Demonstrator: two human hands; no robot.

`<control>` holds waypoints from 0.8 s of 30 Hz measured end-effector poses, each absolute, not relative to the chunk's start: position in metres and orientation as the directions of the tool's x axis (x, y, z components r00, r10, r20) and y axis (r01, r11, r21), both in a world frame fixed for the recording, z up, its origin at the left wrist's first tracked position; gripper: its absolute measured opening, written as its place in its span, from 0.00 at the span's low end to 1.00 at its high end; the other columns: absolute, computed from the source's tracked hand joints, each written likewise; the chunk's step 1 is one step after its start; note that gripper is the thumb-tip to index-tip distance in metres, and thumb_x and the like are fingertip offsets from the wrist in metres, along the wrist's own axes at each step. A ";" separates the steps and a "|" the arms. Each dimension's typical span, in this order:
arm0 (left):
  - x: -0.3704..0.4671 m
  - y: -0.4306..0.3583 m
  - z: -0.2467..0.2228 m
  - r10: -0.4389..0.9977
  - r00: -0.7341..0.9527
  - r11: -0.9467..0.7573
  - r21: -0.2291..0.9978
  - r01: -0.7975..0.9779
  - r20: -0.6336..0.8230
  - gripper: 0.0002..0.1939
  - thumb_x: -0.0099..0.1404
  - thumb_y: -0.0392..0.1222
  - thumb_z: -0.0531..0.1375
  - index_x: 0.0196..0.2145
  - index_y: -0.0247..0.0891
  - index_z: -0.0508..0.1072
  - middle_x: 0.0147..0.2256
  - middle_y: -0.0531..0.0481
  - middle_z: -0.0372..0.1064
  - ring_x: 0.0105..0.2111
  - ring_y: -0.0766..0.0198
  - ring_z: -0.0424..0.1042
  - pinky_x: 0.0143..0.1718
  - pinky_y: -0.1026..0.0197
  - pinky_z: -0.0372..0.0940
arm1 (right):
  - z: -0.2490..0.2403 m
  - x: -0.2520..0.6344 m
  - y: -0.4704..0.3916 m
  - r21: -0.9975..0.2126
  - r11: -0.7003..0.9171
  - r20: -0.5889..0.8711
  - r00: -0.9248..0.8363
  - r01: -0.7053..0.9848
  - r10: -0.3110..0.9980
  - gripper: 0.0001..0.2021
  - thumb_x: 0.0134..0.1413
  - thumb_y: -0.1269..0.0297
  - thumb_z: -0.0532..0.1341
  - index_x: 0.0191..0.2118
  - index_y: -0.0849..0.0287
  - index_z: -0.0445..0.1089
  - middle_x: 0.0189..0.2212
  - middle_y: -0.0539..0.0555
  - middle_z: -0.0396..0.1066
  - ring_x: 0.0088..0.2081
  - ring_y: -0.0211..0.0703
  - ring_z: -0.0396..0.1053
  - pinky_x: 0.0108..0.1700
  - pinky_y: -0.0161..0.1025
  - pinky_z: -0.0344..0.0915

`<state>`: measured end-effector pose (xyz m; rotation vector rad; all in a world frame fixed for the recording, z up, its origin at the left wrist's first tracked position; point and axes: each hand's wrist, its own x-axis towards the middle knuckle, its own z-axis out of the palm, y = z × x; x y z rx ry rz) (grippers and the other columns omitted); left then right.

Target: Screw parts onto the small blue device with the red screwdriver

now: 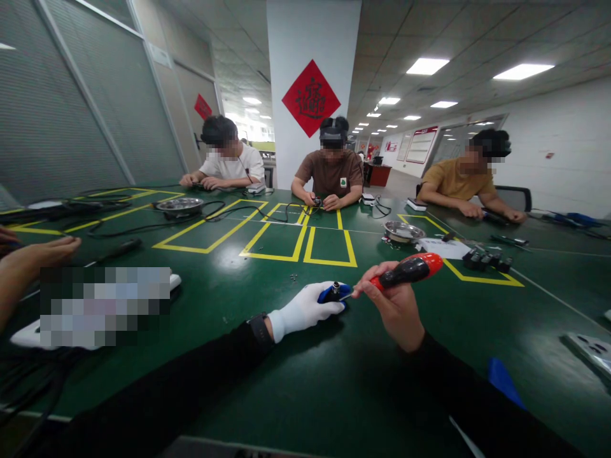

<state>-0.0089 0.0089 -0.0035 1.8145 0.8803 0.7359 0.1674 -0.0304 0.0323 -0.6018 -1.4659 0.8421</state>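
My left hand wears a white glove with blue on its fingers and is closed around a small black part with a round metal end. Most of that part is hidden by the glove, so its kind is unclear. In my bare right hand is a screwdriver with a red and black handle, its shaft pointing left at the black part. The tip meets or nearly meets the part; I cannot tell which. A few tiny metal pieces lie on the green table just beyond my left hand.
Metal bowls stand farther back, with black blocks at the right. A white power strip and another person's hand are at the left. Three people sit opposite. Cables cross the yellow-taped table; blue cloth lies near my right forearm.
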 end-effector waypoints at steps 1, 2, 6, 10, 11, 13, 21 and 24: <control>-0.009 0.009 -0.003 0.822 0.561 -0.282 0.926 0.250 0.099 0.20 0.58 0.48 0.59 0.45 0.34 0.70 0.28 0.51 0.68 0.22 0.68 0.63 0.23 0.66 0.58 | 0.031 0.167 -0.030 -0.796 0.592 0.603 -0.074 -0.128 0.794 0.09 0.55 0.67 0.59 0.39 0.52 0.57 0.27 0.46 0.65 0.30 0.40 0.67 0.40 0.44 0.65; -0.009 0.009 -0.003 0.820 0.564 -0.282 0.927 0.249 0.097 0.21 0.58 0.48 0.59 0.46 0.34 0.70 0.29 0.51 0.68 0.22 0.68 0.63 0.23 0.66 0.58 | 0.029 0.166 -0.030 -0.794 0.595 0.605 -0.060 -0.125 0.794 0.09 0.56 0.67 0.58 0.41 0.51 0.58 0.27 0.46 0.64 0.31 0.40 0.66 0.41 0.44 0.64; -0.010 0.010 -0.003 0.815 0.566 -0.316 0.914 0.252 0.126 0.19 0.57 0.47 0.60 0.44 0.33 0.71 0.31 0.49 0.69 0.25 0.67 0.65 0.26 0.65 0.60 | 0.023 0.166 -0.033 -0.781 0.624 0.625 -0.033 -0.028 0.780 0.14 0.57 0.64 0.55 0.50 0.51 0.60 0.34 0.51 0.66 0.39 0.45 0.66 0.47 0.48 0.62; -0.010 0.011 -0.004 0.817 0.563 -0.333 0.901 0.278 0.129 0.19 0.58 0.47 0.60 0.43 0.33 0.71 0.31 0.50 0.70 0.25 0.67 0.65 0.27 0.65 0.60 | 0.025 0.171 -0.035 -0.652 0.706 0.725 -0.042 0.277 0.687 0.11 0.55 0.65 0.57 0.45 0.54 0.67 0.41 0.55 0.67 0.44 0.49 0.65 0.48 0.48 0.61; -0.010 0.011 -0.005 0.817 0.562 -0.336 0.898 0.285 0.127 0.19 0.58 0.47 0.59 0.43 0.33 0.71 0.31 0.50 0.70 0.25 0.67 0.65 0.27 0.65 0.60 | 0.026 0.173 -0.036 -0.625 0.708 0.737 -0.049 0.330 0.674 0.09 0.55 0.65 0.58 0.42 0.55 0.68 0.41 0.55 0.68 0.43 0.48 0.66 0.48 0.48 0.61; -0.011 0.012 -0.006 0.816 0.562 -0.354 0.886 0.299 0.137 0.18 0.58 0.48 0.59 0.43 0.34 0.71 0.32 0.50 0.70 0.25 0.66 0.65 0.27 0.65 0.61 | 0.026 0.174 -0.035 -0.629 0.689 0.719 -0.069 0.360 0.692 0.07 0.55 0.65 0.58 0.40 0.55 0.69 0.36 0.54 0.70 0.38 0.47 0.68 0.45 0.47 0.63; -0.011 0.014 -0.008 0.783 0.594 -0.387 0.893 0.230 0.186 0.21 0.56 0.43 0.62 0.47 0.34 0.69 0.39 0.47 0.71 0.35 0.61 0.69 0.37 0.61 0.65 | 0.017 0.172 -0.034 -0.730 0.655 0.662 -0.034 0.193 0.748 0.07 0.57 0.63 0.57 0.41 0.54 0.66 0.25 0.50 0.70 0.30 0.44 0.70 0.34 0.43 0.66; -0.012 0.013 -0.007 0.779 0.597 -0.399 0.887 0.233 0.194 0.20 0.55 0.42 0.62 0.46 0.35 0.70 0.40 0.47 0.71 0.38 0.60 0.70 0.41 0.60 0.64 | 0.018 0.172 -0.035 -0.712 0.673 0.678 -0.050 0.200 0.733 0.07 0.58 0.64 0.57 0.43 0.54 0.65 0.27 0.50 0.70 0.31 0.44 0.70 0.35 0.43 0.66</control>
